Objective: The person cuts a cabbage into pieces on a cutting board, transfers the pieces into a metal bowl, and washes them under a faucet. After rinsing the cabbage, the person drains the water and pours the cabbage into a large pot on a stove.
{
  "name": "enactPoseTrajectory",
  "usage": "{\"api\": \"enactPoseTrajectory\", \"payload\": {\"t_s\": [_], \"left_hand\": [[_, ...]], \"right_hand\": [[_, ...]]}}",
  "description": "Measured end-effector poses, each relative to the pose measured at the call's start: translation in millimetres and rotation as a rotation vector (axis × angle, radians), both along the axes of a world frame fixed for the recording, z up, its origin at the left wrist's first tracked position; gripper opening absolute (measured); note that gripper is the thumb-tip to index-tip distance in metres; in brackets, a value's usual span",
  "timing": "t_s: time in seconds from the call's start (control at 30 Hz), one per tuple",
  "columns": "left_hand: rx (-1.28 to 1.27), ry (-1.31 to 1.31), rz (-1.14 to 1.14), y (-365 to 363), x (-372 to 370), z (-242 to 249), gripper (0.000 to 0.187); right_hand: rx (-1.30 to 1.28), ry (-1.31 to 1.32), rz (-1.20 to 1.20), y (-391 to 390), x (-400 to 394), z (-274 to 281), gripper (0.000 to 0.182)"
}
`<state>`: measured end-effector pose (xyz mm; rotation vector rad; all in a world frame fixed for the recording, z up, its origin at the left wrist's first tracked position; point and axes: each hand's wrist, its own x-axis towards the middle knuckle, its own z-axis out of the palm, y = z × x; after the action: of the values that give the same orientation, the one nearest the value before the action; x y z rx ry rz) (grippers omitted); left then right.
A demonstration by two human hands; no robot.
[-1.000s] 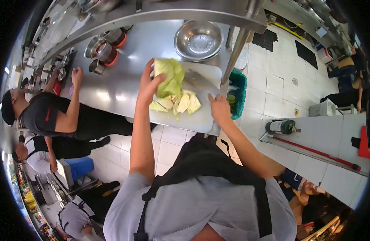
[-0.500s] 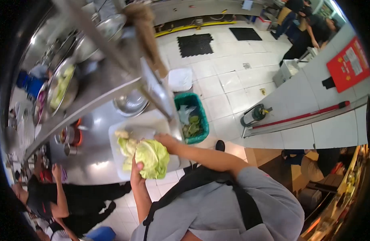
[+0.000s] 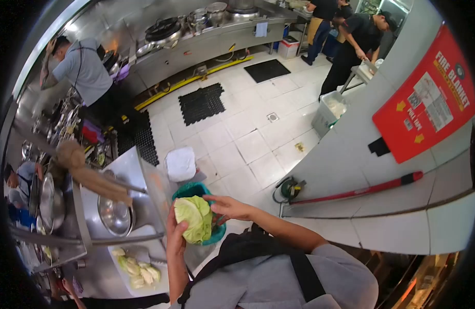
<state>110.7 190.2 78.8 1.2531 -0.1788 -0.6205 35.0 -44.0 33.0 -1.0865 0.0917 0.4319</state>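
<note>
My left hand [image 3: 176, 229] is wrapped around the left side of a pale green cabbage [image 3: 193, 219], its thumb pressed on the front. At the cabbage's right edge is my right hand [image 3: 229, 208], fingers stretched out toward the outer leaves. Both hands and the cabbage are over a green bin [image 3: 215, 234], which they partly cover. To the left, cut cabbage pieces [image 3: 139, 271] lie on a white cutting board [image 3: 125, 284] on the steel counter.
A steel bowl [image 3: 115, 219] stands on the counter under a metal shelf with a brown cloth [image 3: 95, 180]. Beyond the bin is a white container [image 3: 180, 164]. A red fire blanket pouch [image 3: 425, 103] hangs on the right wall. Several people work farther off, one at the stoves [image 3: 82, 72].
The cabbage has moved from over the cutting board to over the green bin. My right hand has come from the board to the cabbage's side. The view has turned.
</note>
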Motion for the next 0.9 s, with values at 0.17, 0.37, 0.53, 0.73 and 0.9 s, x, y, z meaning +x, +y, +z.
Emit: {"api": "enactPoseTrajectory", "payload": {"t_s": [0.17, 0.37, 0.53, 0.73, 0.9], "left_hand": [[0.52, -0.552, -0.157, -124, 51, -22, 0.096], [0.383, -0.549, -0.31, -265, 132, 3, 0.086], [0.425, -0.669, -0.595, -384, 227, -7, 0.075], [0.28, -0.619, -1.391, -562, 325, 32, 0.069], [0.216, -0.237, -1.413, -720, 431, -62, 0.058]], "right_hand": [[0.153, -0.107, -0.269, -75, 40, -13, 0.076], [0.576, 0.175, -0.462, -223, 107, -85, 0.069], [0.573, 0.096, -0.799, -383, 126, -104, 0.067], [0.544, -0.064, -1.254, -524, 112, -98, 0.071], [0.563, -0.134, -1.444, -614, 117, -110, 0.069]]}}
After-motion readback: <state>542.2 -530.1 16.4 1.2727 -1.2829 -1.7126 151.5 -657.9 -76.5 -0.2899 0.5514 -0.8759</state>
